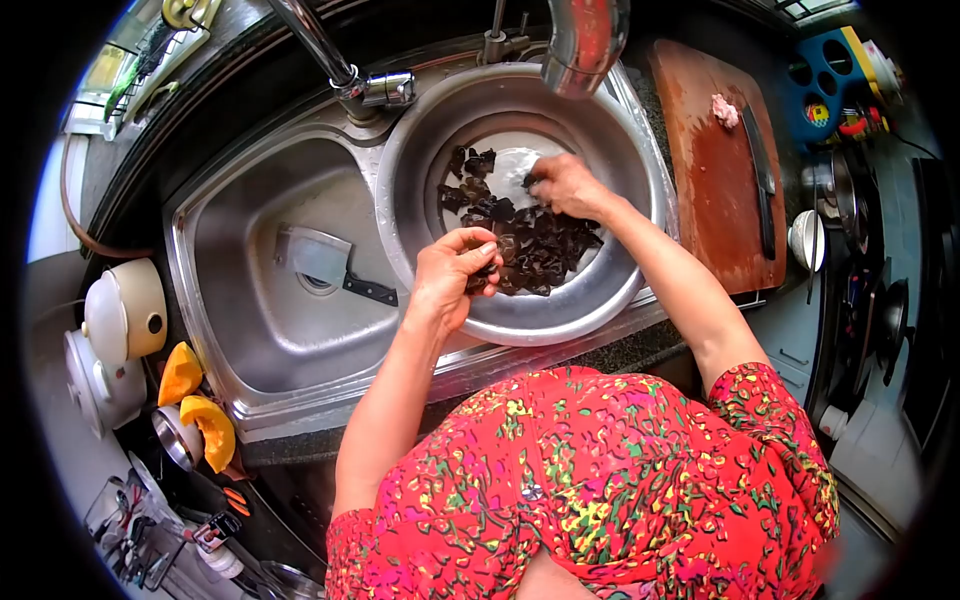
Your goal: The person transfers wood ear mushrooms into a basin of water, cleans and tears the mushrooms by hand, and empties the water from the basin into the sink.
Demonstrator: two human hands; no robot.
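A large metal basin (560,328) sits over the right side of the sink. Dark pieces of wood ear mushroom (545,248) lie in its bottom, with pale water showing at the top. Over the basin's left part, my left hand (452,272) has its fingers curled around some of the dark mushroom. My right hand (572,188) reaches into the far side of the basin. Its fingers are pinched together, slightly blurred, with a dark bit of mushroom at the tips.
Left of the basin, a cleaver (322,258) lies in the sink bowl (240,190). A faucet (345,85) stands behind. On the right, a cutting board (705,200) bears a knife (760,170) and a pink lump (725,112). Pumpkin pieces (212,430) are at lower left.
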